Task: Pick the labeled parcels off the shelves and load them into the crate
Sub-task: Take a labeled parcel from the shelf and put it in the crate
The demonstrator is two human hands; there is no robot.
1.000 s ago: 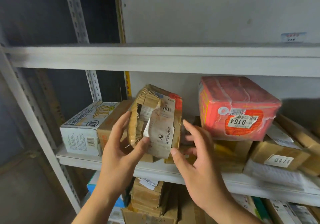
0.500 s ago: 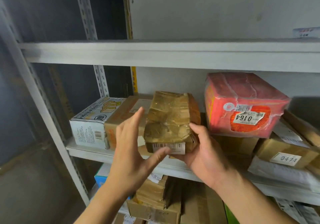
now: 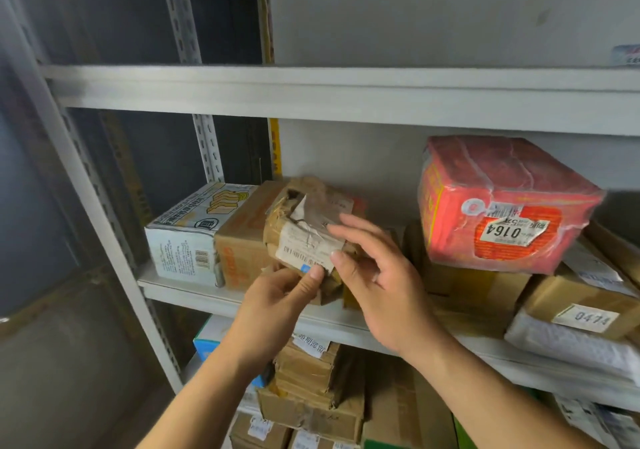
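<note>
Brown taped parcel (image 3: 308,230) pinched at six o'clock by my left hand (image 3: 277,304), right hand (image 3: 377,275) loose-fingered at three, crate unseen, loading all ahead.

Two hands (image 3: 277,306) (image 3: 377,285) are at one torn brown parcel (image 3: 304,237). On the middle shelf (image 3: 221,298) sit one white box (image 3: 187,237), one red parcel (image 3: 502,206) and some brown boxes (image 3: 585,296). I see three shelves, and the boxes below are too many to count.
</note>
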